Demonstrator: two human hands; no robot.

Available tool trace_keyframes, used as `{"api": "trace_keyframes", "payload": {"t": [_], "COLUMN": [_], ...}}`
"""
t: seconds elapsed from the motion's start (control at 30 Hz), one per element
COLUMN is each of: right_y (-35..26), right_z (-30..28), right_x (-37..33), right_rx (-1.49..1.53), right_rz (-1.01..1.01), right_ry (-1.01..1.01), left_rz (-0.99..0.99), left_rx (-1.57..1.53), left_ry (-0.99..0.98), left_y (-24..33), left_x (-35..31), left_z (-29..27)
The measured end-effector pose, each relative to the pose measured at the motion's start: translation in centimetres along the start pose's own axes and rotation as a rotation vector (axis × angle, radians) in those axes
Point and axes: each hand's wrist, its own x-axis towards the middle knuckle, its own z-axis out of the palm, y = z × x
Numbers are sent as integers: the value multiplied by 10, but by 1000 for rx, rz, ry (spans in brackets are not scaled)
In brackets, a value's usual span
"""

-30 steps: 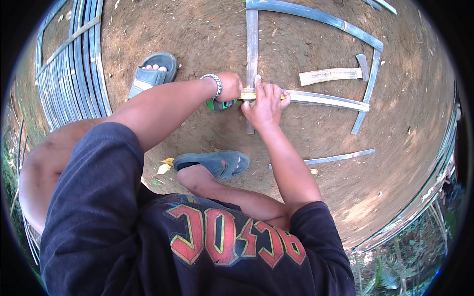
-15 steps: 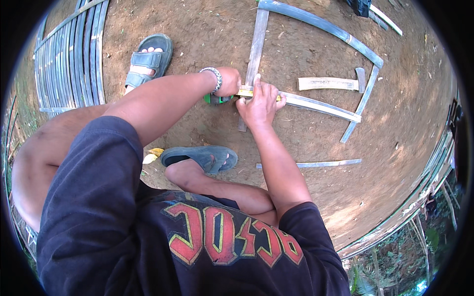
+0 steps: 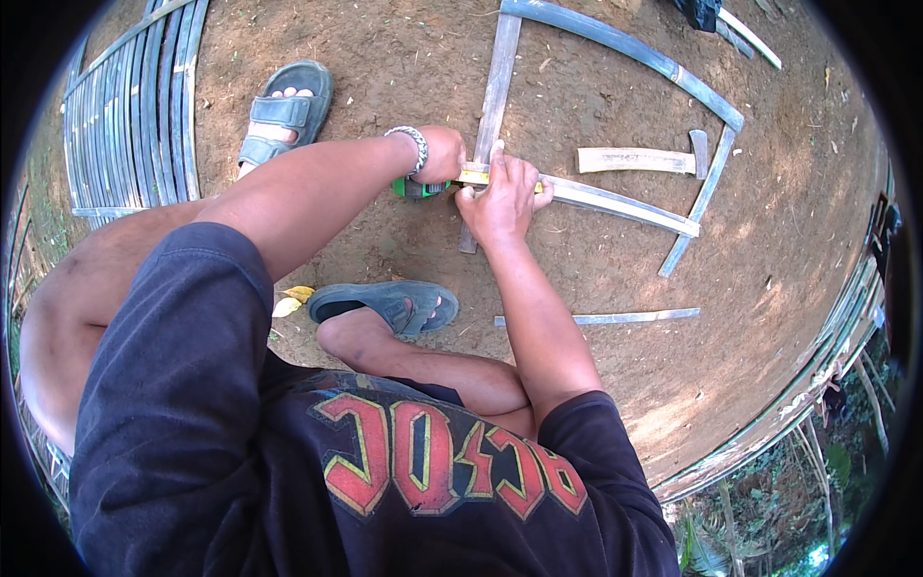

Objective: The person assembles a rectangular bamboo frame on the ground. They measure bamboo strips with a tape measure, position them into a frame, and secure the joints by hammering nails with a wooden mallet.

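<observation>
The left hand [image 3: 444,154] closes its grip around a green tape measure case [image 3: 415,187], held low just above the dirt ground [image 3: 385,58]. The right hand [image 3: 500,197] lies flat, fingers pressing the yellow tape blade [image 3: 476,177] onto a long bamboo slat [image 3: 615,204], pinning rather than clasping it. The step in hand appears to be measuring a length along this slat; the next move probably calls for keeping the blade taut and flat while a mark is read or made. The slat is pale grey-green, thin and flat, and crosses over an upright slat [image 3: 495,87] of a rough frame laid on the ground. A short loose strip [image 3: 635,160] lies just beyond. A stack of slats [image 3: 135,115] lies to the left, beside sandalled feet.
</observation>
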Motion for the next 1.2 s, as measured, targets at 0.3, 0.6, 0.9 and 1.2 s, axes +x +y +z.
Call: {"api": "trace_keyframes", "payload": {"t": [0.3, 0.6, 0.9, 1.2], "right_y": [0, 0, 2, 2], "right_z": [-1, -2, 0, 2], "right_x": [0, 0, -1, -1], "right_rx": [-10, 17, -7, -2], "right_rz": [-5, -6, 4, 6], "right_ry": [5, -12, -3, 7], "left_rz": [-2, 2, -3, 1], "left_rx": [52, 46, 16, 41], "left_ry": [-25, 15, 8, -17], "left_y": [1, -2, -1, -1], "left_x": [1, 1, 1, 2], "left_z": [-1, 1, 0, 0]}}
